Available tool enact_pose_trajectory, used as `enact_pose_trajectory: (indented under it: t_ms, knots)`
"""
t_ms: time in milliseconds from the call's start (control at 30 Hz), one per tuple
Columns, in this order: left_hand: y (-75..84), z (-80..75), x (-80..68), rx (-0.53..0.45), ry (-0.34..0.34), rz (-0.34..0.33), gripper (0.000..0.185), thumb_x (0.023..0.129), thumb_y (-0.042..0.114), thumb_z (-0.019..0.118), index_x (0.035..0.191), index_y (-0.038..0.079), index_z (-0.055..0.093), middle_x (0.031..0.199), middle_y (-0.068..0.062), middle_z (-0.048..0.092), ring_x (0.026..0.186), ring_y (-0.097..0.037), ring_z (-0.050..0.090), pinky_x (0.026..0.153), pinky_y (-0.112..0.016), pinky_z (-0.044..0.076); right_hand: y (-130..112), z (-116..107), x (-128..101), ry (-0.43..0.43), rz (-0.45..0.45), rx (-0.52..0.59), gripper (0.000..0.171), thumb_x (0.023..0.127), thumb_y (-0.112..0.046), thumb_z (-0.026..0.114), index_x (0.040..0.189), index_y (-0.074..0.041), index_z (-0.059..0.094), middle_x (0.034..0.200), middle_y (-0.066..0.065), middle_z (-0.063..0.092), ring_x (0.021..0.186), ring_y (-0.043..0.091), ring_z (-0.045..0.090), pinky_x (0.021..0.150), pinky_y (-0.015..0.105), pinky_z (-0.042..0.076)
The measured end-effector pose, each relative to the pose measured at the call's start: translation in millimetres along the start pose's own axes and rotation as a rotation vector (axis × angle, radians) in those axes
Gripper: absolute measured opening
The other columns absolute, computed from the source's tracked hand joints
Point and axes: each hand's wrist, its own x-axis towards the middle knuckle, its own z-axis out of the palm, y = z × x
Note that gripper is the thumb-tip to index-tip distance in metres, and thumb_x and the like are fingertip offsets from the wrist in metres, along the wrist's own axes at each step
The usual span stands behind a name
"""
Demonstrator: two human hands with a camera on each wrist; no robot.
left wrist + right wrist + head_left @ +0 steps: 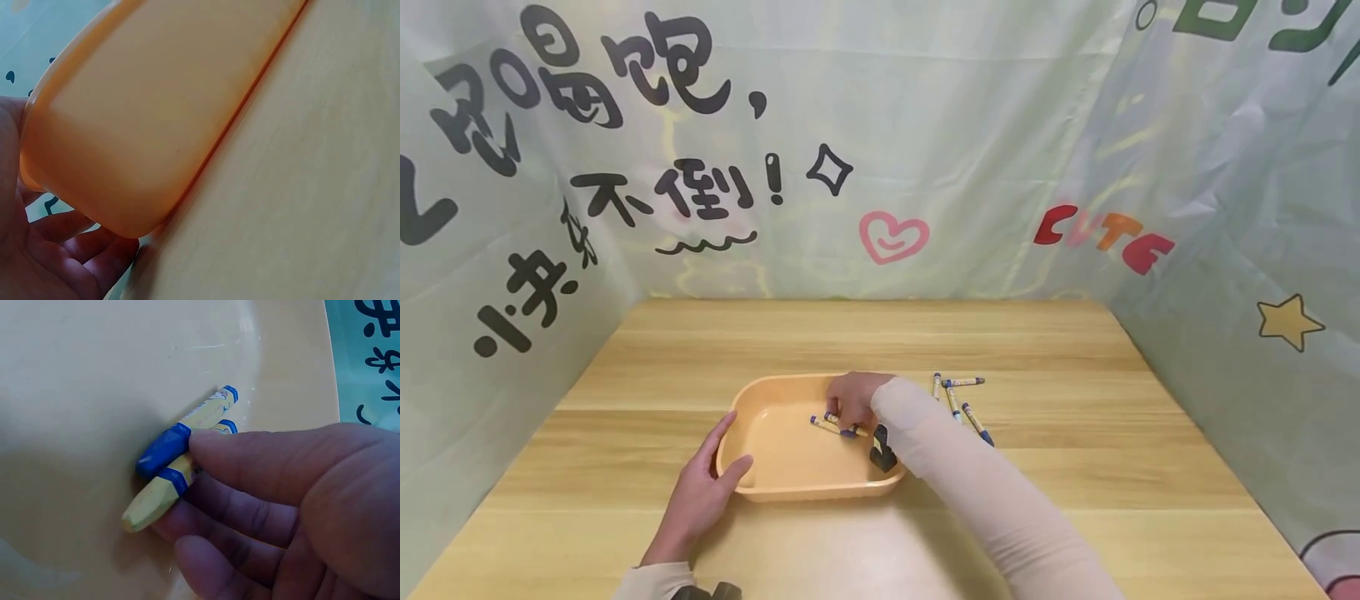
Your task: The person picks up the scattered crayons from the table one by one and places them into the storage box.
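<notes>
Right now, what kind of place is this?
Probably a small craft or play corner: a wooden table, printed cartoon curtains hung around it, and crayons beside an orange tray the hands work in.

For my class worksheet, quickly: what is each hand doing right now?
Left hand: relaxed, gripping the orange tray at its near-left corner.
Right hand: inside the tray, pinching two crayons.

The tray [778,483] is plain peach-orange. The two crayons [181,459] in it have yellow wrappers with blue bands; one tip is blue, the other pale yellow. The crayons on the table [964,400] show the same yellow and blue. The tabletop [1075,467] is light wood grain. Both sleeves [992,500] are pale beige. The backdrop [970,125] is pale green with black characters, a pink heart, red-orange letters and a yellow star.
</notes>
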Motion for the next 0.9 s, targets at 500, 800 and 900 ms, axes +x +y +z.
enact_pose_trajectory:
  t_ms: [500,800,900]
  knots:
    - [-0.4,-0.6,-0.6,-0.005,-0.002,-0.012,0.067,0.098,0.025,0.060,0.154,0.017,0.026,0.154,-0.022,0.027,0.131,-0.038,0.042,0.096,-0.027,0.042,21,-19,-15,0.045,-0.117,-0.004,0.021,0.092,-0.016,0.065,0.112,-0.012,0.062,0.082,-0.001,0.061,0.060,0.010,0.058,0.053,0.021,0.044]
    - [0.4,-0.4,-0.7,-0.047,0.009,-0.007,0.066,0.097,0.023,0.062,0.153,0.015,0.028,0.152,-0.023,0.031,0.125,-0.036,0.047,0.084,-0.015,0.045,56,-41,-35,0.205,-0.235,0.217,0.019,0.097,-0.016,0.060,0.112,-0.004,0.061,0.092,0.008,0.068,0.073,0.021,0.068,0.064,0.029,0.053]
    - [1.3,0.7,-0.8,-0.043,0.017,-0.005,0.066,0.097,0.023,0.062,0.153,0.014,0.029,0.152,-0.023,0.032,0.124,-0.036,0.048,0.085,-0.016,0.045,76,-45,-39,0.270,-0.227,0.247,0.019,0.098,-0.016,0.059,0.111,-0.003,0.061,0.092,0.010,0.068,0.075,0.025,0.069,0.064,0.030,0.053]
